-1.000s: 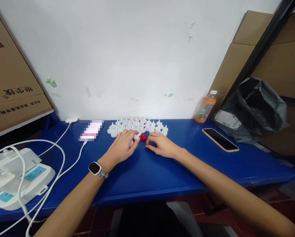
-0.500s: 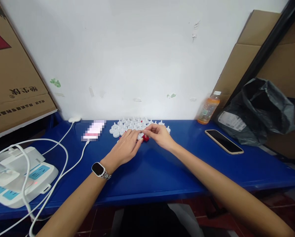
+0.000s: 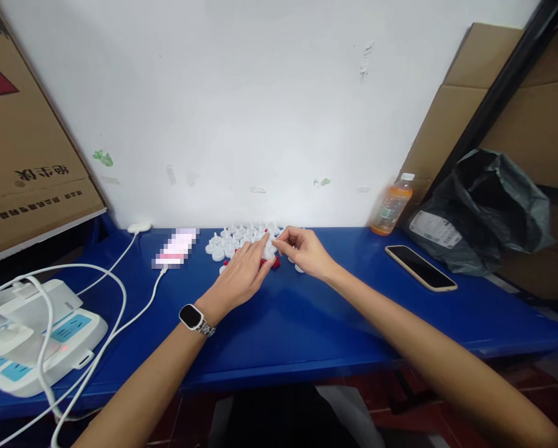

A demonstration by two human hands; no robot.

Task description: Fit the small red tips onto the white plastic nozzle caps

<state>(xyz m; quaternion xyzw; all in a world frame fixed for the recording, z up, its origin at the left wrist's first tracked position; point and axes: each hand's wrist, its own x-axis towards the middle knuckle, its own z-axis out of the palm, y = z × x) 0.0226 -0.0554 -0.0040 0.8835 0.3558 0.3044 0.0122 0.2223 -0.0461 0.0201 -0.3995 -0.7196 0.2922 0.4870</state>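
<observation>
Several white nozzle caps (image 3: 218, 254), round at the base with a thin pointed tip, stand grouped against the wall. Small red pieces (image 3: 276, 262) lie in a heap under and between my hands. My left hand (image 3: 244, 270) reaches over the near side of the group, fingers stretched out and thumb apart. One white nozzle cap (image 3: 269, 250) shows between its index finger and thumb. From the right, my right hand (image 3: 304, 251) pinches at the tip of that cap with thumb and index finger. Whether a tiny red piece is also in the pinch is hidden.
On the blue table (image 3: 279, 323), a charging phone (image 3: 175, 249) lies left, near a power strip (image 3: 45, 348) with looping white cables. To the right are another phone (image 3: 421, 268), an orange drink bottle (image 3: 392, 205) and a grey plastic bag (image 3: 484, 211). Cardboard stands on both sides.
My left index finger has stretched forward from its bent hold near the cap. The right hand stays pinched at almost the same spot. The view has shifted slightly.
</observation>
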